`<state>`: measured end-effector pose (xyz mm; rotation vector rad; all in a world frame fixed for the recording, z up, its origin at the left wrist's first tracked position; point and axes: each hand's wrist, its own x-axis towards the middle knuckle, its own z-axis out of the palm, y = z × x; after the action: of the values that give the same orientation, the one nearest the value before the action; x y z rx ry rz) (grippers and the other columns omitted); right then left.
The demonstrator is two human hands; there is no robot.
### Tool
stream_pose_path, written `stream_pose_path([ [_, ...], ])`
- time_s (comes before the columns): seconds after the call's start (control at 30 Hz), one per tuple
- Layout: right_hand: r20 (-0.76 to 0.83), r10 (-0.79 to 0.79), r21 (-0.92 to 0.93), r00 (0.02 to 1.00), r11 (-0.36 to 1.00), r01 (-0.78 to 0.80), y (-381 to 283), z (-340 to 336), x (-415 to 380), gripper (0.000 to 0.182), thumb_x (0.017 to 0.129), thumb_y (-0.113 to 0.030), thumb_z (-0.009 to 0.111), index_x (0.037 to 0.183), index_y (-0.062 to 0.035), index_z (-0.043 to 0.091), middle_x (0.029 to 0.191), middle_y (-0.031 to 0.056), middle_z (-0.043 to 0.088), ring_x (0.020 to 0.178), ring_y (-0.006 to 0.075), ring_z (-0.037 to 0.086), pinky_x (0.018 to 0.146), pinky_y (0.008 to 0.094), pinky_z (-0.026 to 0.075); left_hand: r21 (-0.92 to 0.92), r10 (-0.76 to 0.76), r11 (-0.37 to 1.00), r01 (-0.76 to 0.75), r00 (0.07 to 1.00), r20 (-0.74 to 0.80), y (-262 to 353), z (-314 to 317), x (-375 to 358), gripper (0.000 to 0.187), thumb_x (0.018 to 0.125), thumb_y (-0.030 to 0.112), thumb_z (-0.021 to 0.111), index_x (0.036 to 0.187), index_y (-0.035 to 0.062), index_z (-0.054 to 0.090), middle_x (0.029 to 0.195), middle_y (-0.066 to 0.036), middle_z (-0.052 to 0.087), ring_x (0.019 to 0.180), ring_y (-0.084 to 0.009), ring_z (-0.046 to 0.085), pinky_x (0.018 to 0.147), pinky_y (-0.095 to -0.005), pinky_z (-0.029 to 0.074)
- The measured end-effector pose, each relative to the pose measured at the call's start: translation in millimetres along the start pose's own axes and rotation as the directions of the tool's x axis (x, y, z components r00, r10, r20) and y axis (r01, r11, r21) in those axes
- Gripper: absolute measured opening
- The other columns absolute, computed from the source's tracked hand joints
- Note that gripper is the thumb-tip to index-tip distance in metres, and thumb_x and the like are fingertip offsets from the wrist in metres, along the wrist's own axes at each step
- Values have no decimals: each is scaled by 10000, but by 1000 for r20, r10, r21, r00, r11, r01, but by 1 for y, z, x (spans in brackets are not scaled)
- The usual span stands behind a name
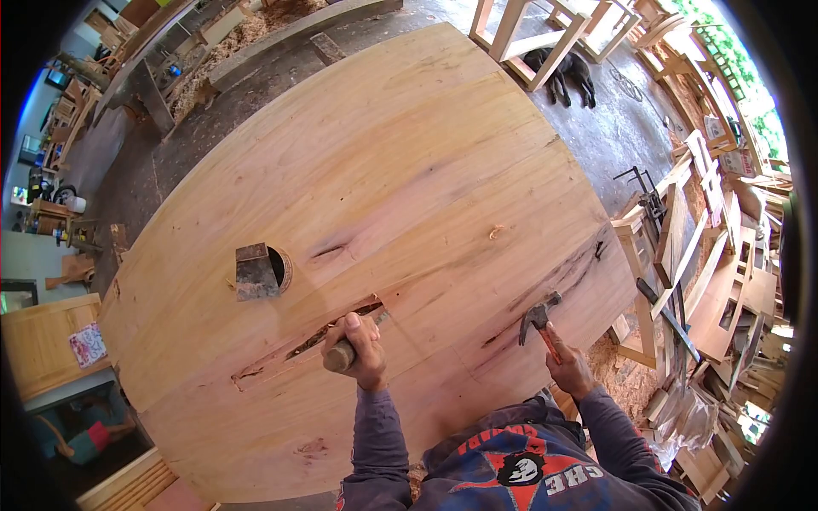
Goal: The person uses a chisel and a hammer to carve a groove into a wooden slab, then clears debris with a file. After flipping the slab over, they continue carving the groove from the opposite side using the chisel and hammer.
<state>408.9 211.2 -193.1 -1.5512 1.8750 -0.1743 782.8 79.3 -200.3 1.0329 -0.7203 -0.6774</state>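
Note:
My left hand (366, 347) is closed around the thick wooden handle of a chisel (339, 356); its blade points down at the wood and is mostly hidden by my fist. Beneath it a long, dark, jagged recess (319, 339) runs through a marked-out strip of the wide wooden panel (400, 179). My right hand (571, 368) grips a claw hammer (537, 318) by its orange-brown handle, with the head over the panel's right part, near a dark crack. Left of the recess, a round tin (279, 267) stands with a flat metal scraper (256, 272) across it.
Wooden frames (545, 43) stand beyond the panel, with a black dog (562, 72) lying among them. At right are a metal clamp (649, 200), a handsaw (669, 319) and piled offcuts (724, 332). Shavings (622, 379) cover the floor beside me.

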Motion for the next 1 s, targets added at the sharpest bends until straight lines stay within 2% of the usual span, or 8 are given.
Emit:
stream_pose_path([
  [0.3,58,88,-4,994,996,-88,-22,-13,0,674,876,-56,643,1523,-103,461,1029,297,697,904,437,716,773,451,569,88,49,995,-46,998,-36,1,9,-3,233,1017,105,600,806,41,523,584,-35,508,486,-94,435,460,-271,386],
  [0.37,-76,-252,113,965,959,259,-51,-19,13,653,880,-23,631,1511,-80,473,1159,247,693,914,407,714,751,436,573,115,59,992,-57,998,-17,3,10,-3,206,1017,110,606,840,37,532,598,-40,525,489,-92,445,464,-274,391],
  [0.47,-124,-559,193,820,797,572,-114,-38,32,676,853,24,643,1505,-59,484,1409,157,618,908,308,718,720,401,591,139,71,988,-70,997,-4,-3,7,-3,213,1015,134,629,848,39,536,612,-42,541,491,-91,455,467,-276,396],
  [0.7,-100,-976,48,194,190,981,-296,-128,22,672,847,-36,662,1474,-256,556,716,73,524,528,232,575,409,374,445,171,-73,982,83,995,-67,-3,15,-10,268,1015,146,643,769,59,578,631,22,545,555,-89,440,524,-269,397],
  [0.77,114,-926,13,359,363,932,-276,-89,36,801,830,-24,608,1559,-285,403,765,135,593,528,295,589,433,426,445,316,-192,923,217,975,-111,-10,6,-13,253,1008,118,656,780,71,555,712,6,565,628,-79,467,558,-255,399],
  [0.83,315,-809,-142,497,477,867,-260,-55,58,852,826,-15,588,1595,-279,336,749,179,605,534,338,595,461,469,449,474,278,833,-285,957,87,-57,-7,-11,222,989,89,686,806,67,563,733,28,559,637,-67,470,559,-263,409],
  [0.93,132,-891,-103,434,423,900,-275,-71,45,772,903,-104,580,1596,-326,324,734,151,576,547,317,597,453,456,449,-14,-101,995,103,986,132,-134,-49,-10,115,986,107,701,1011,51,604,912,2,621,744,-76,544,645,-258,458],
  [1.0,-96,-940,11,329,329,944,-293,-84,28,771,894,-104,600,1586,-332,349,721,145,570,552,316,596,455,449,450,386,-539,810,441,820,194,-140,-80,2,250,1043,335,557,907,129,515,975,-50,611,759,-140,559,611,-324,452],
])
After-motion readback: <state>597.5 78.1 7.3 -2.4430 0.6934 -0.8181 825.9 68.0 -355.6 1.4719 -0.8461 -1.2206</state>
